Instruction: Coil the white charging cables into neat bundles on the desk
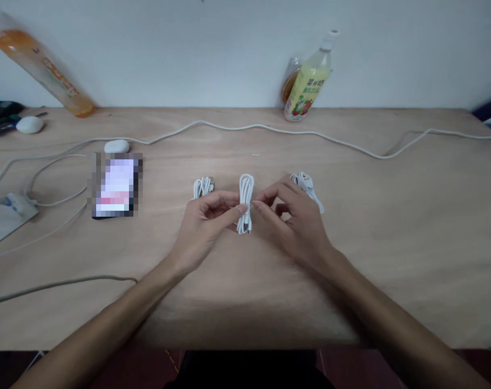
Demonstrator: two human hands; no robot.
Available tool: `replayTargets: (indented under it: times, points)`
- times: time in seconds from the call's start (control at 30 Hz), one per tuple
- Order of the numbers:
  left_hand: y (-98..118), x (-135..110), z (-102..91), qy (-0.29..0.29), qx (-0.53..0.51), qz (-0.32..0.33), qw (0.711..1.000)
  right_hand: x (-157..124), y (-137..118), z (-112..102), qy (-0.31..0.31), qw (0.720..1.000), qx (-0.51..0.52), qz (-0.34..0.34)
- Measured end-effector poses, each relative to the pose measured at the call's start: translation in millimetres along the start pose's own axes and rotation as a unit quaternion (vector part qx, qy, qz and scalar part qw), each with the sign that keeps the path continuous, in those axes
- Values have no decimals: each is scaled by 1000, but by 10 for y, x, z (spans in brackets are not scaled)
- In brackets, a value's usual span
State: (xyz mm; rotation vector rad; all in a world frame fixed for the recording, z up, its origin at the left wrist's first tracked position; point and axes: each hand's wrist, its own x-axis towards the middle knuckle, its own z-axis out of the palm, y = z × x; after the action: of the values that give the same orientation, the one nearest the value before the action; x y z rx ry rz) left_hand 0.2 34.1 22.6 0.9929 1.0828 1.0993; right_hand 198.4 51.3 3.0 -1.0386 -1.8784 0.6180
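Note:
A folded white charging cable (246,189) is held upright above the middle of the table, its metal plug ends pointing down. My left hand (207,224) grips the bundle, thumb across its front and fingers behind. Close on its other side, my right hand (294,219) has thumb and index finger pinched together at the cable's waist, where a thin tie seems to stick out; the exact hold is too small to make out. Beyond my left hand lies another bundled white cable (203,186), partly covered. A third white cable bundle (308,189) lies past my right hand.
A phone (118,186) and a white earbud case (116,146) lie at left. One long white cord (229,128) crosses the table's back. An orange drink bottle (46,75) and a yellow drink bottle (310,81) stand by the wall. Another cord (67,282) lies front left.

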Motion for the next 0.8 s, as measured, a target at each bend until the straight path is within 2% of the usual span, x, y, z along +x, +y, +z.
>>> replayTargets:
  times: [0.13,0.23,0.3,0.53,0.8]
  points:
    - [-3,-1,-6,-5,22,21,1000,32,-43,-22,-42,979,132,148]
    - [-4,0,-8,-17,35,37,999,55,-64,-40,-83,954,197,209]
    - [-3,2,-8,-26,37,37,998,65,-72,-45,-88,942,226,232]
    - [-20,7,-17,-23,-12,21,999,65,-84,-47,-81,929,271,239]
    - [-11,-2,3,-37,-52,3,998,56,-104,-36,-67,953,243,166]
